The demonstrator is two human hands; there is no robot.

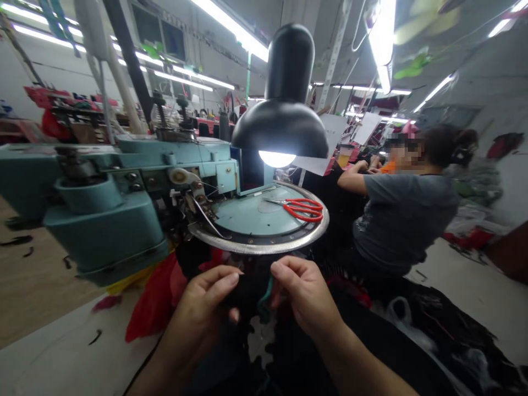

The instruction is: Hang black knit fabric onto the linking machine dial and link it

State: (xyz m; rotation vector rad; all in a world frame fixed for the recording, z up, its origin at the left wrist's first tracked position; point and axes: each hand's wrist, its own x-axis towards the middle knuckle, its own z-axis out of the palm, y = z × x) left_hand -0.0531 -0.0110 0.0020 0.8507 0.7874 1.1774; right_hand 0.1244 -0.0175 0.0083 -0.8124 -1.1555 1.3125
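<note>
My right hand (307, 294) pinches a narrow dark-green strip (266, 301), knitted or cloth, that hangs down from thumb and forefinger. To its left, my left hand (206, 302) has thumb and forefinger pressed together; what they hold, if anything, is too small to make out. Both hands are in front of and a little below the round dial (243, 217) of a linking machine, with a toothed metal rim (264, 248). Red-handled scissors (303, 209) lie on the dial. Dark material beneath my hands blends into my lap.
A black lamp (284, 126) shines over the dial. The machine's teal body (103, 231) stands at left, a red bag (154, 300) below it. At right sits a person in a grey shirt (406, 214). Dark cloth and clear plastic bags (437, 335) lie at lower right.
</note>
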